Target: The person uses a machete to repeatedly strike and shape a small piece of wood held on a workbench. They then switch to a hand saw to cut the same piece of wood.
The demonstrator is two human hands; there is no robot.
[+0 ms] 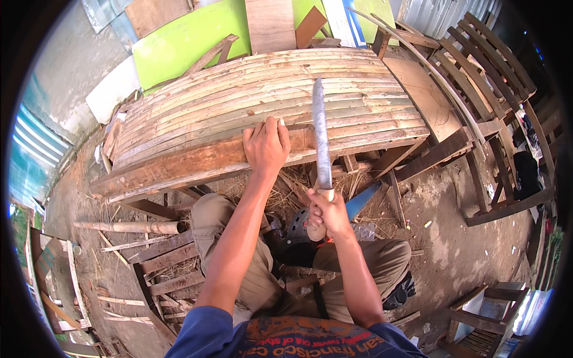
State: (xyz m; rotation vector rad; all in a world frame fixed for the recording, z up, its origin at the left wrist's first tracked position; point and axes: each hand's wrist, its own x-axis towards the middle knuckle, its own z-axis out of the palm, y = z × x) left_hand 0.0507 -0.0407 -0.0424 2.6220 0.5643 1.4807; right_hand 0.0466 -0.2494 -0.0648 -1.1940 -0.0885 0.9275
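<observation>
My left hand (267,145) is closed over a long reddish-brown wooden beam (185,163), which lies along the near edge of a bamboo-slat platform (262,83). In my right hand (328,212) is the pale handle of a machete (321,131). Its long grey blade points up and away from me, just past the beam's right end, and overlaps the slats in view. Whether the blade touches the wood I cannot tell. My fingers wrap fully round the handle, above my bent right leg.
A bamboo pole (128,227) and wooden slats lie on the dirt floor at left. A blue handsaw-like blade (362,201) sits beneath the platform's right part. Slatted wooden frames (477,65) stand at right; green panels (191,42) lean behind. A wooden stool (477,319) is at lower right.
</observation>
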